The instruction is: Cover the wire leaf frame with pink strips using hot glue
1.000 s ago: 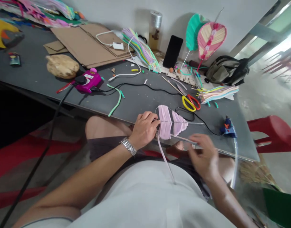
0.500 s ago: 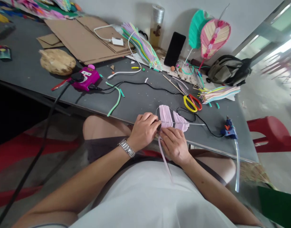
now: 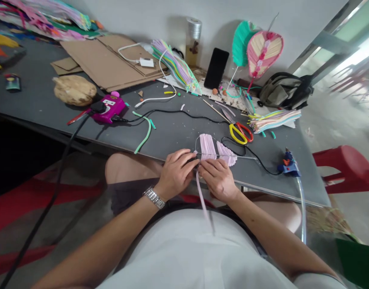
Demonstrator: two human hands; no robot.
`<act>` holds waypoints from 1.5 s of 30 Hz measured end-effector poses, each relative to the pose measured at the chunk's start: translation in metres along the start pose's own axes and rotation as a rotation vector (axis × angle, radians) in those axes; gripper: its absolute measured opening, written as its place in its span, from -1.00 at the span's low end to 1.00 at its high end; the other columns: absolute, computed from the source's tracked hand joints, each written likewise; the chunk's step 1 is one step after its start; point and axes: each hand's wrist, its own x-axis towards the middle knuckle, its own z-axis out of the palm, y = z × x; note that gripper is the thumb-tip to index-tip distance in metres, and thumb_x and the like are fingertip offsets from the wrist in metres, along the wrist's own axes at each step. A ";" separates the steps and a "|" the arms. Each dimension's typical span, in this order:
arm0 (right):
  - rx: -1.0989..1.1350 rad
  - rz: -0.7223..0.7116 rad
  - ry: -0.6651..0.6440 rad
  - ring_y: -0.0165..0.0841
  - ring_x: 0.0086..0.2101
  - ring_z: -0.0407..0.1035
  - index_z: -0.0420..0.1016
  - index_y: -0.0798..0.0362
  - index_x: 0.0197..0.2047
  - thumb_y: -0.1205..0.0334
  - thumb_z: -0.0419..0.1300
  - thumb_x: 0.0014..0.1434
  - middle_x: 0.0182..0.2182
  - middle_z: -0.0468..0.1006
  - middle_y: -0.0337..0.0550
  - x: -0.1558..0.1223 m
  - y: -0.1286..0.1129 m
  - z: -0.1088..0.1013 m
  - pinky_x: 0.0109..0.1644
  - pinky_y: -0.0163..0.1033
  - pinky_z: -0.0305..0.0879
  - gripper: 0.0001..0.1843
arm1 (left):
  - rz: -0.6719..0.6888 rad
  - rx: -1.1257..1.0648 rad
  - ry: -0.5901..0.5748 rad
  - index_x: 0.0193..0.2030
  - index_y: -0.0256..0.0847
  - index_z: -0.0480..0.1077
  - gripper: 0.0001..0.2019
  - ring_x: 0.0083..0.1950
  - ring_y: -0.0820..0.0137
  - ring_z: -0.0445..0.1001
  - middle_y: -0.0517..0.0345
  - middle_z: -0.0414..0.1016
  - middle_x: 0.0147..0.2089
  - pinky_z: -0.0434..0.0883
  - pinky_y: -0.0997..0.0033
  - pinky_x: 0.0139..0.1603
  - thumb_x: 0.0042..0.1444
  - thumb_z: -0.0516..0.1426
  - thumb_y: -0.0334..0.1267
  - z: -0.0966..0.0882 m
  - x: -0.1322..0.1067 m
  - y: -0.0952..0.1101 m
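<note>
A leaf-shaped wire frame point(image 3: 197, 141) lies at the table's near edge, with two bands of pink pipe cleaner point(image 3: 207, 146) wound across it and a thin stem pointing right. My left hand point(image 3: 177, 171), with a metal watch on the wrist, has its bent fingertips at the frame's left end; its thumb is mostly hidden. Close beside it, my right hand point(image 3: 219, 179) has its fingers closed at the frame's lower edge. From between the hands a loose pink pipe cleaner point(image 3: 203, 200) hangs toward my shirt, its upper end pinched by the right fingers.
Yellow-and-red scissors point(image 3: 239, 133) lie beyond the frame. A blue glue gun point(image 3: 289, 163) rests at right, its black cord running to a purple power socket point(image 3: 109, 108). Pipe cleaner bundles point(image 3: 176, 66), cardboard point(image 3: 112, 66), a phone point(image 3: 216, 68) and finished leaf shapes point(image 3: 265, 52) stand farther back.
My left hand has drawn slightly left and its fingers have straightened somewhat. The right hand keeps its place by the frame. The whole view has shifted a little.
</note>
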 end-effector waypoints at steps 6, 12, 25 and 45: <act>0.067 0.041 0.165 -0.18 0.11 0.42 0.51 0.07 0.11 0.36 0.14 0.37 0.09 0.61 0.02 -0.006 -0.003 0.009 0.16 -0.04 0.30 -0.72 | 0.069 -0.060 0.025 0.09 -0.21 0.48 -0.73 0.27 0.11 0.44 -0.12 0.56 0.16 0.39 0.00 0.18 0.28 0.11 -0.37 0.002 0.004 -0.006; 0.129 0.154 0.154 -0.10 0.08 0.41 0.43 0.10 0.19 0.27 0.16 0.36 0.09 0.56 0.12 -0.005 -0.005 0.008 0.11 0.03 0.37 -0.64 | 0.109 -0.133 0.102 -0.01 -0.21 0.49 -0.81 0.26 0.10 0.47 -0.15 0.57 0.14 0.46 0.02 0.18 0.25 0.20 -0.36 0.007 0.004 -0.011; 0.030 0.098 0.033 -0.12 0.12 0.35 0.51 0.14 0.13 0.23 0.16 0.38 0.12 0.57 0.05 0.000 0.002 -0.001 0.16 -0.03 0.28 -0.69 | 0.191 -0.242 0.178 -0.13 -0.18 0.53 -0.90 0.16 0.18 0.54 -0.05 0.63 -0.05 0.51 0.06 0.16 0.24 0.22 -0.39 0.016 -0.005 -0.004; 0.104 0.128 0.023 -0.10 0.15 0.31 0.44 0.07 0.24 0.26 0.19 0.34 0.15 0.53 0.02 -0.004 0.005 0.002 0.18 0.01 0.23 -0.58 | 0.156 -0.218 0.217 -0.16 -0.17 0.54 -0.90 0.01 0.25 0.55 0.05 0.63 -0.19 0.50 0.15 0.06 0.20 0.24 -0.42 0.017 -0.011 0.011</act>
